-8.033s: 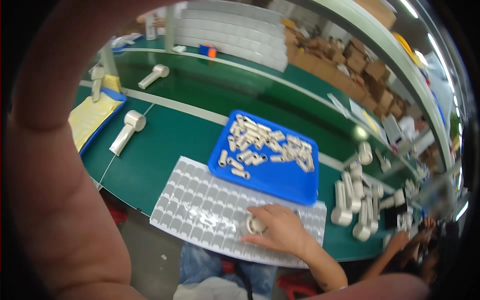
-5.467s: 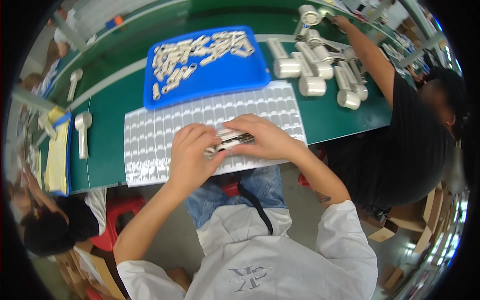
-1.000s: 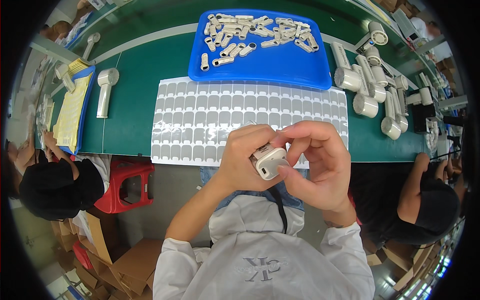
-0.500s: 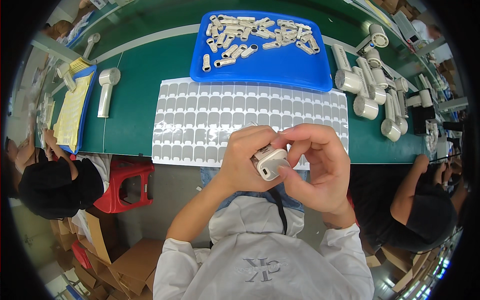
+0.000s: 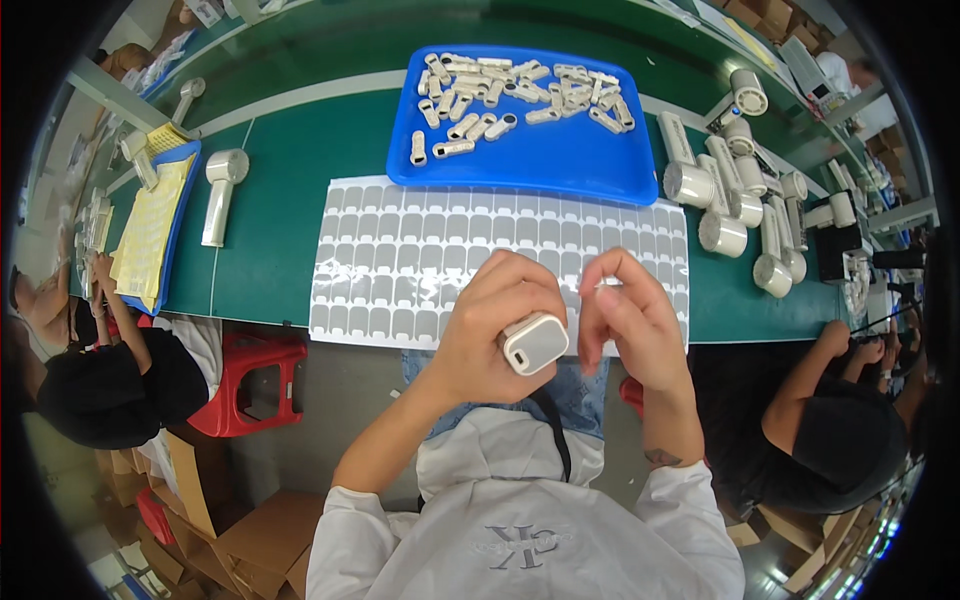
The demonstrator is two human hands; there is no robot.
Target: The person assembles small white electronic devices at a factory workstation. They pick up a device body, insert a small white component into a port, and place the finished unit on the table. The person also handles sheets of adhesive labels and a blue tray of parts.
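Observation:
My left hand [image 5: 500,325] is closed around a white handheld fan [image 5: 522,367], of which only the handle's rounded end shows. A smooth grey sticker [image 5: 541,342] lies flat on that end, beside a small dark port. The rest of the fan is hidden in my fist. Just to its right, apart from the fan, my right hand [image 5: 635,320] hangs in the air with fingers loosely bent and apart. Beyond both hands lies a white sheet of grey stickers [image 5: 400,265] on the green table.
A blue tray [image 5: 590,178] with several small white parts stands behind the sheet. Several white handheld fans [image 5: 722,235] are piled at the right. Another fan [image 5: 222,190] lies left, near yellow sheets [image 5: 155,225] in a blue tray. People sit on both sides; a red stool [image 5: 250,385] stands left.
My right hand has let go of the grey sticker's edge and drawn away to the right. The sticker, lifted along one side before, now lies flat on the fan's end.

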